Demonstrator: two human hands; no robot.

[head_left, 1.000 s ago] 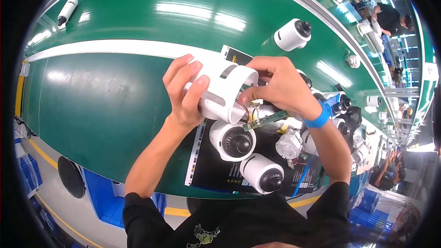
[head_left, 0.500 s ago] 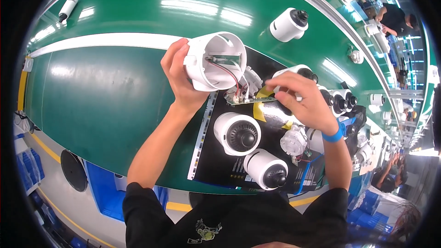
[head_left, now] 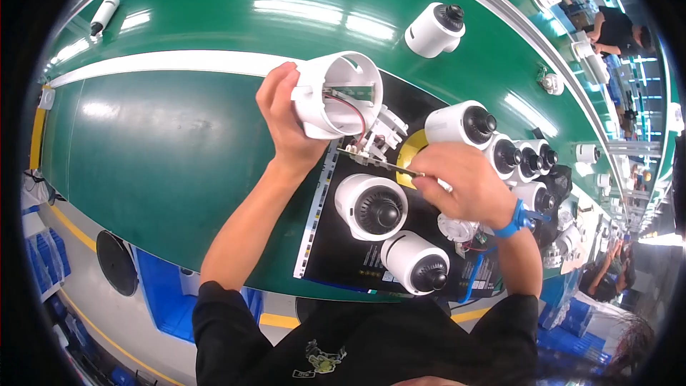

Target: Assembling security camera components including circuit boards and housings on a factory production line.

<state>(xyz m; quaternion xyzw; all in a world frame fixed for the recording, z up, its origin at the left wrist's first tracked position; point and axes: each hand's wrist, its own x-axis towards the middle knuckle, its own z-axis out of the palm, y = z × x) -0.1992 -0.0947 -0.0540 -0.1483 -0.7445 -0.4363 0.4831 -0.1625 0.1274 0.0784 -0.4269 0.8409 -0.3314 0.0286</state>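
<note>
My left hand (head_left: 289, 118) is wrapped round a white cylindrical housing (head_left: 307, 104), its hollow end turned to the right. A strip of circuit board and a dark red wire (head_left: 351, 105) show inside. The wire runs out to a green circuit board (head_left: 382, 163) hanging below the opening, seen nearly edge-on and tilted down to the right. My right hand (head_left: 464, 180) pinches the board's right end. Close behind the board is a white plastic bracket part (head_left: 388, 129); whether it touches the board I cannot tell.
Two white units with black ribbed ends (head_left: 371, 207) (head_left: 416, 263) stand on a black printed mat (head_left: 343, 243). More such units (head_left: 457, 123) cluster at the right, beside a round clear-white part (head_left: 457, 227). Another unit (head_left: 434, 30) stands on the green surface beyond. A blue crate (head_left: 161, 293) sits below the table edge.
My right hand has come down slightly and closed on the board's end. The board has turned from face-up to nearly edge-on. The far white unit has shifted a little left.
</note>
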